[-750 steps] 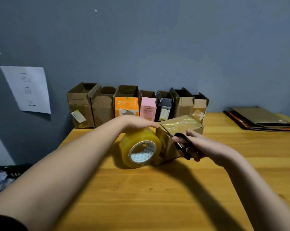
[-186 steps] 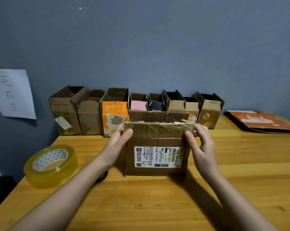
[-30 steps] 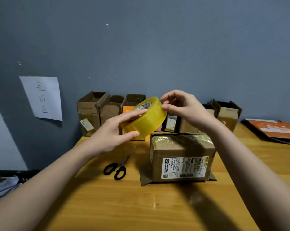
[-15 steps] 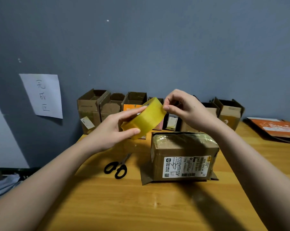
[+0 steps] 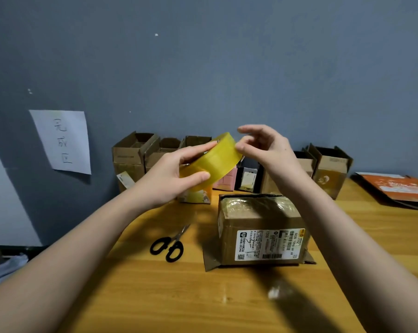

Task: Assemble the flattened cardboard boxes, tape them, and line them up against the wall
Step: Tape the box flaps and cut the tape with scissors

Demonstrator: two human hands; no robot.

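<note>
My left hand (image 5: 172, 175) grips a yellow tape roll (image 5: 214, 159) held up in the air above the table. My right hand (image 5: 263, 147) touches the roll's outer band with thumb and fingertips, the other fingers spread and curled above it. Below them a brown cardboard box (image 5: 261, 229) with a white shipping label stands on the wooden table (image 5: 203, 296), its top covered with shiny tape and its bottom flaps splayed out. A row of open-topped assembled boxes (image 5: 136, 157) lines the grey wall behind; my hands hide the middle ones.
Black-handled scissors (image 5: 170, 243) lie on the table left of the box. A stack of flattened cardboard (image 5: 398, 188) with an orange top sheet sits at the far right. A white paper sign (image 5: 62, 140) hangs on the wall at left. Dark clutter sits beyond the table's left edge.
Since a second ago the roll has tilted slightly in my left hand. My right hand has shifted along the roll's edge, with its fingers now more spread.
</note>
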